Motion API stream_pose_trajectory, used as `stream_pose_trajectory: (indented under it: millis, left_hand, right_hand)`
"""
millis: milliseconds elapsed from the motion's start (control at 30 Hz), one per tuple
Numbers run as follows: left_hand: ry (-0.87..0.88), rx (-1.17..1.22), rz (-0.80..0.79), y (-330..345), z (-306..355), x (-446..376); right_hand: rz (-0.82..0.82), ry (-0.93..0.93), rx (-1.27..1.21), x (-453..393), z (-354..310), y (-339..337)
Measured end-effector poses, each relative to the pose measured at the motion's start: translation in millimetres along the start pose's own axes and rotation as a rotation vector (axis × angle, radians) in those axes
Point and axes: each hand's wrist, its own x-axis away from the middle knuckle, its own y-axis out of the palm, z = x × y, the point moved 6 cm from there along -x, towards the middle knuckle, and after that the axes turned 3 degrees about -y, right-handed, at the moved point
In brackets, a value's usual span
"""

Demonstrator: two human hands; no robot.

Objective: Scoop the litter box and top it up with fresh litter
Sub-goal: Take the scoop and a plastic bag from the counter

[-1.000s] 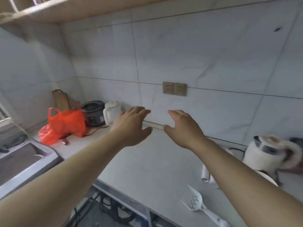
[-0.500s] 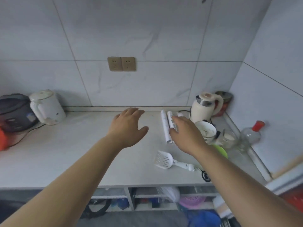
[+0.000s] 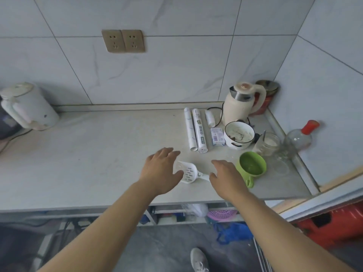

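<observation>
**Reaching over a slotted scoop near the worktop's front edge**

Hovering low above the pale, faintly speckled worktop [image 3: 82, 154], both hands are spread with fingers loose and hold nothing. The left hand [image 3: 160, 171] hangs over the rim of the litter scoop [image 3: 187, 172]; the right hand [image 3: 227, 178] covers the end of its handle, and whether either touches it cannot be told. The scoop is white plastic, a shallow shovel shape pierced with rows of short slots, lying near the front edge, right of the middle.

Toward the right back corner stand the containers. A white bowl [image 3: 238, 135] with dark marks on its side holds smeared residue and a few dark scraps. Just beside it a clear glass jar [image 3: 268, 144] carries something white and a thin metal utensil. Nearer the front, a glossy green cup [image 3: 251, 166] shows a little pale residue at its bottom, its handle pointing to the front edge. A clear bottle [image 3: 298, 139] with a red cap leans by the right edge. A cream kettle [image 3: 240, 104] with a steel collar stands at the back, a red tin [image 3: 267, 97] behind it.

Two long white rolls [image 3: 195, 131] lie side by side, running back to front, with a small carton [image 3: 217, 136] beside them. At the left edge sits a rounded, scuffed white jug [image 3: 29, 107].
</observation>
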Motion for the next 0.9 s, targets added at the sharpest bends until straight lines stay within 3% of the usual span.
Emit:
stream_pose_trajectory:
  millis: [567, 900]
  left_hand:
    - [-0.051, -0.072, -0.232, 136, 33, -36]
    - [-0.086, -0.050, -0.251, 163, 35, -38]
  right_hand:
    - [-0.260, -0.145, 0.202, -81, 55, 106]
    - [-0.238, -0.223, 0.160, -103, 56, 125]
